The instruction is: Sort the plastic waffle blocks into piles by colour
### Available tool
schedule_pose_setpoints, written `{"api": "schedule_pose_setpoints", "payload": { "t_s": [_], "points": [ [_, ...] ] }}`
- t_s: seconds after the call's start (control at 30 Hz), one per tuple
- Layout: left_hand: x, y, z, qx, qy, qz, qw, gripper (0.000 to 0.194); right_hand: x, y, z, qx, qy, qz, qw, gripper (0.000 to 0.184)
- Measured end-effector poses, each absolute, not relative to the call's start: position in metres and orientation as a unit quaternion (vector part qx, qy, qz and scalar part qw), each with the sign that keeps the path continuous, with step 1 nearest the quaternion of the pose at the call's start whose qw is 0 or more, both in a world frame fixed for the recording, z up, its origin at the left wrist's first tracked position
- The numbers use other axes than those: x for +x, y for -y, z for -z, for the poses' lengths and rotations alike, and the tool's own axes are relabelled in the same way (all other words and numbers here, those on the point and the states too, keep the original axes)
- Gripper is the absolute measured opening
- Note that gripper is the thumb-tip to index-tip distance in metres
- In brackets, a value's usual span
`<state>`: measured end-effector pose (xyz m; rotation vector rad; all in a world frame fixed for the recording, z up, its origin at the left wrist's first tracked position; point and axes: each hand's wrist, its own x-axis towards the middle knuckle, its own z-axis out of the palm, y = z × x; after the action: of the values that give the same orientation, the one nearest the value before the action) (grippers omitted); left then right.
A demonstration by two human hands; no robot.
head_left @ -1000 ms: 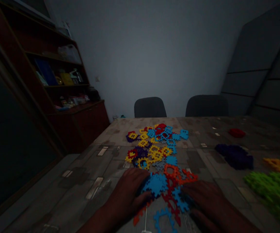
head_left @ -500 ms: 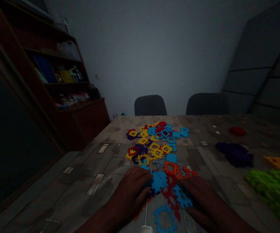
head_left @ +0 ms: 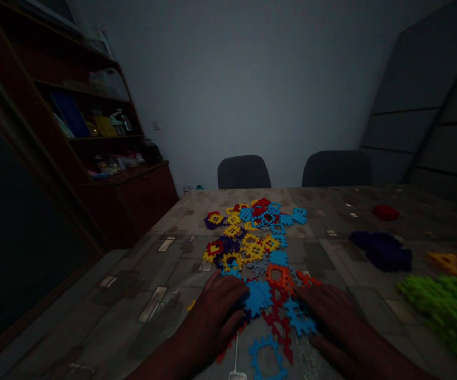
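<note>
A flat sheet of joined plastic puzzle tiles (head_left: 256, 237), yellow, blue, red, purple and orange, runs down the middle of the table (head_left: 165, 274). My left hand (head_left: 216, 311) lies palm down on its near left edge, fingers spread beside a solid blue tile (head_left: 258, 296). My right hand (head_left: 331, 314) rests flat on the near right edge, fingertips against a blue tile (head_left: 297, 316) and an orange frame tile (head_left: 279, 274). A blue frame tile (head_left: 267, 358) lies between my wrists. Neither hand grips anything.
Sorted heaps lie to the right: green tiles (head_left: 446, 306), purple tiles (head_left: 382, 249), a red heap (head_left: 384, 212), orange pieces (head_left: 450, 259). Two dark chairs (head_left: 244, 171) stand at the far side. A wooden shelf unit (head_left: 94, 142) fills the left.
Both hands have slid a little forward onto the near end of the tile sheet. The view has shifted slightly.
</note>
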<state>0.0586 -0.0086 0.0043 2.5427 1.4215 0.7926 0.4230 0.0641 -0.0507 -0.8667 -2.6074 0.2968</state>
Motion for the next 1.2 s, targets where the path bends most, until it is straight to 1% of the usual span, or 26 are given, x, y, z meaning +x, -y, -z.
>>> {"api": "schedule_pose_setpoints", "payload": {
  "t_s": [0.1, 0.2, 0.37, 0.53, 0.63, 0.67, 0.7, 0.73, 0.77, 0.83, 0.9, 0.97, 1.0, 1.03, 1.13, 1.2],
  "points": [
    [0.058, 0.008, -0.002, 0.844, -0.464, -0.262, 0.058, 0.039, 0.420, -0.063, 0.054, -0.315, 0.923, -0.094, 0.202, 0.076],
    [0.058, 0.008, 0.000, 0.839, -0.476, -0.253, 0.073, 0.038, 0.417, -0.061, 0.046, -0.315, 0.922, -0.096, 0.206, 0.077],
    [0.062, 0.009, -0.003, 0.837, -0.469, -0.271, 0.077, 0.034, 0.411, -0.050, 0.014, -0.327, 0.917, -0.113, 0.198, 0.071],
    [0.072, 0.017, -0.015, 0.846, -0.440, -0.294, 0.073, 0.030, 0.405, -0.033, -0.016, -0.288, 0.935, -0.114, 0.171, 0.072],
    [0.079, 0.023, -0.011, 0.855, -0.412, -0.310, 0.056, 0.022, 0.400, -0.028, -0.035, -0.266, 0.941, -0.108, 0.179, 0.057],
    [0.082, 0.025, -0.008, 0.861, -0.396, -0.317, 0.043, 0.024, 0.398, -0.027, -0.042, -0.257, 0.943, -0.105, 0.182, 0.050],
    [0.085, 0.026, -0.004, 0.868, -0.379, -0.319, 0.028, 0.033, 0.397, -0.026, -0.049, -0.241, 0.948, -0.104, 0.180, 0.044],
    [0.088, 0.027, 0.000, 0.875, -0.367, -0.314, 0.010, 0.041, 0.395, -0.025, -0.056, -0.220, 0.954, -0.103, 0.174, 0.041],
    [0.091, 0.028, 0.003, 0.884, -0.361, -0.299, -0.008, 0.044, 0.394, -0.024, -0.062, -0.197, 0.960, -0.102, 0.170, 0.040],
    [0.096, 0.029, 0.007, 0.894, -0.364, -0.256, -0.044, 0.038, 0.392, -0.023, -0.069, -0.158, 0.968, -0.088, 0.172, 0.040],
    [0.101, 0.030, 0.009, 0.900, -0.371, -0.219, -0.067, 0.028, 0.390, -0.026, -0.063, -0.137, 0.971, -0.066, 0.187, 0.045],
    [0.102, 0.030, 0.011, 0.904, -0.369, -0.203, -0.067, 0.027, 0.389, -0.033, -0.041, -0.114, 0.969, -0.045, 0.213, 0.055],
    [0.102, 0.030, 0.012, 0.907, -0.367, -0.197, -0.056, 0.027, 0.389, -0.037, -0.027, -0.080, 0.966, -0.032, 0.243, 0.057],
    [0.102, 0.030, 0.015, 0.911, -0.362, -0.193, -0.039, 0.027, 0.389, -0.042, -0.011, -0.082, 0.960, -0.019, 0.266, 0.057],
    [0.097, 0.028, 0.028, 0.928, -0.327, -0.180, 0.019, 0.028, 0.391, -0.050, 0.032, -0.125, 0.959, 0.011, 0.253, 0.046],
    [0.094, 0.028, 0.037, 0.936, -0.296, -0.188, 0.035, 0.028, 0.393, -0.049, 0.047, -0.146, 0.959, 0.019, 0.241, 0.050]
  ]
}}
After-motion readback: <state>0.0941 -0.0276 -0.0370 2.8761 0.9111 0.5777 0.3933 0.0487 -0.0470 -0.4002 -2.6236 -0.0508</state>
